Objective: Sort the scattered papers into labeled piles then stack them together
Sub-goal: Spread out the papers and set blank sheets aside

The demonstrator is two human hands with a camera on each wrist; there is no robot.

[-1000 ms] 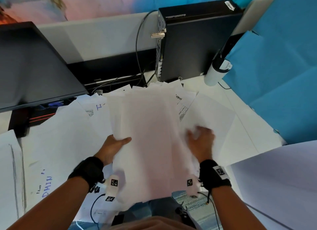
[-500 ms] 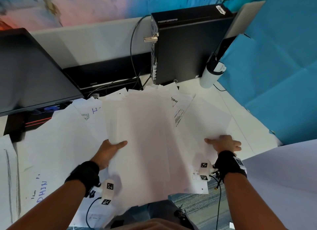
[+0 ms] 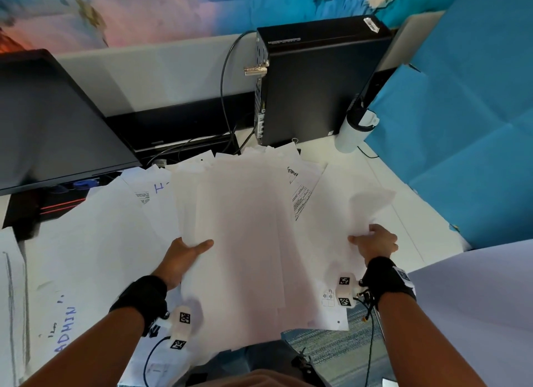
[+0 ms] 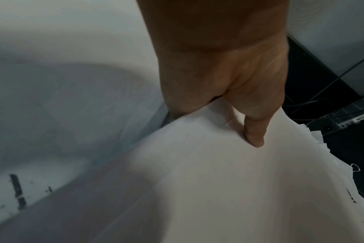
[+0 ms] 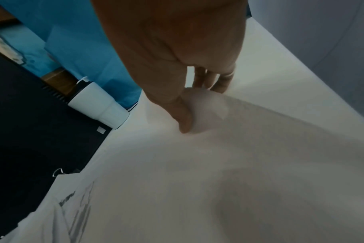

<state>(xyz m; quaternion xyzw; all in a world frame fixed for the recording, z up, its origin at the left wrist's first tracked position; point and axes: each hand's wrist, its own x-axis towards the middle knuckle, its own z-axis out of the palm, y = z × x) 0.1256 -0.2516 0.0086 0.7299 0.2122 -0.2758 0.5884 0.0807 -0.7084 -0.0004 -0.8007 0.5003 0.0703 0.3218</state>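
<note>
The left hand (image 3: 181, 256) gripped the left edge of a thick, uneven stack of white papers (image 3: 242, 236), thumb lying flat on the top sheet and the fingers tucked out of sight beneath it. In the left wrist view the thumb pressed down on the same sheet (image 4: 218, 180) while the stack's ragged far edges fanned out toward 2 o'clock. The right hand (image 3: 375, 242) pinched the edge of a loose sheet (image 3: 340, 213) at the stack's right side, at about 3 o'clock from the stack's middle; the paper crumpled up where the fingers closed on it. From the right wrist, the thumb (image 5: 183, 121) pushed into the sheet and the other fingers curled behind the raised fold.

The stack sat at the middle of the white desk (image 3: 383, 181), overhanging its near edge toward 6 o'clock. A printed sheet (image 3: 300, 196) poked out from under the stack at 1 o'clock. Large sheets with blue handwriting (image 3: 66, 326) lay at 8 o'clock.

A black computer tower (image 3: 317, 80) stood at 12 o'clock, a dark monitor (image 3: 49, 121) at 10 o'clock, and a white tumbler (image 3: 352, 132) beside the tower at 1 o'clock. Blue paper (image 3: 467, 127) covered the wall at 2 o'clock.
</note>
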